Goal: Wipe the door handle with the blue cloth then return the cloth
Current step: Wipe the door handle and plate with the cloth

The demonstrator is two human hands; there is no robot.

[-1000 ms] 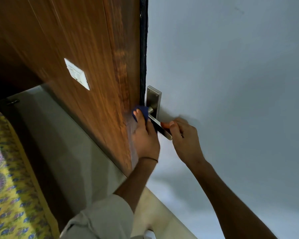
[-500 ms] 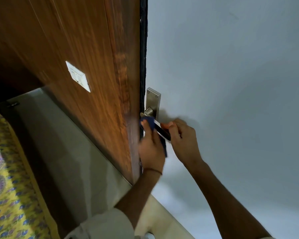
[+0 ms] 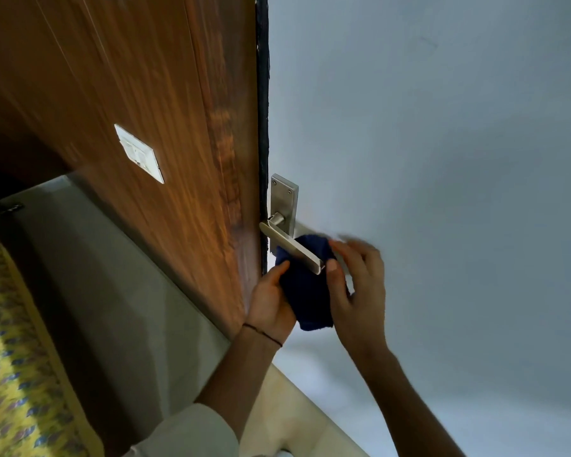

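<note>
Steel handle: the door handle (image 3: 290, 247) sticks out from its plate (image 3: 284, 202) on the grey door (image 3: 442, 159), close to that door's left edge, where a black strip meets the wood panel (image 3: 129, 110).
Head view, cloth: the blue cloth (image 3: 307, 291) is bunched under and behind the lever's free end, touching it, with its tail hanging below; this looks like wrapping the lever so the underside gets rubbed too.
Left hand: the left hand (image 3: 271, 305) pinches the cloth's left side, thumb up near the lever, fingers closed on the fabric; a thin dark band sits at its wrist.
Right hand: the right hand (image 3: 356, 285) has its thumb pressed on the cloth just beside the lever tip, while the other fingers are spread loosely and blurred; whether it truly grips the cloth or only steadies it, I cannot tell.
Why held so: two hands, one on each side, probably keep the fabric tight round the bar.
Task stage: wiping seems under way; returning the cloth is not yet done.
Writing: none readable; the white switch (image 3: 139, 153) on the wood panel shows no legible marks.
Elsewhere: a yellow patterned fabric (image 3: 10, 374) lies at the lower left.
</note>
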